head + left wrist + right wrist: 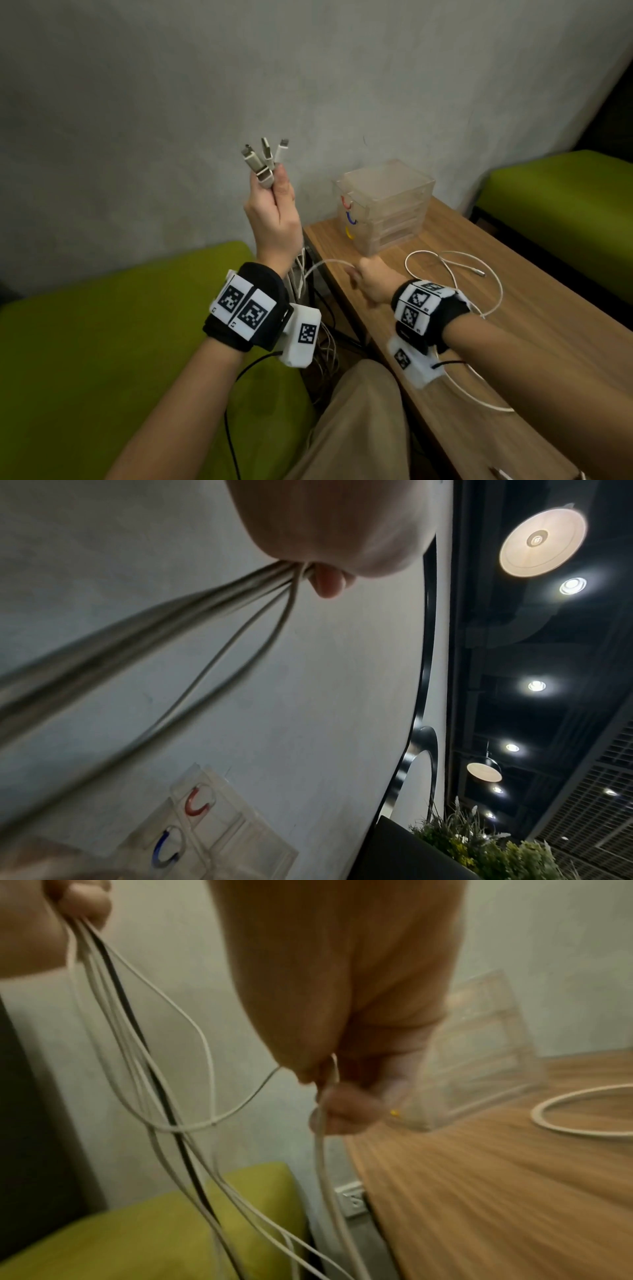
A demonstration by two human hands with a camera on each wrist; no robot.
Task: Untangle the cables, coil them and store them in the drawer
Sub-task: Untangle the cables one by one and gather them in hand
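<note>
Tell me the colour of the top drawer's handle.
Red; the top drawer's handle shows best in the left wrist view.

Grey wall (308,68), green benches (85,342)

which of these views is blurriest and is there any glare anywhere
Right wrist: blurriest, with the table and the drawer unit smeared by motion. Left wrist: ceiling lamps flare bright and the near cables are soft. Head: mostly sharp, dim even light, wide-angle bending at the edges.
</note>
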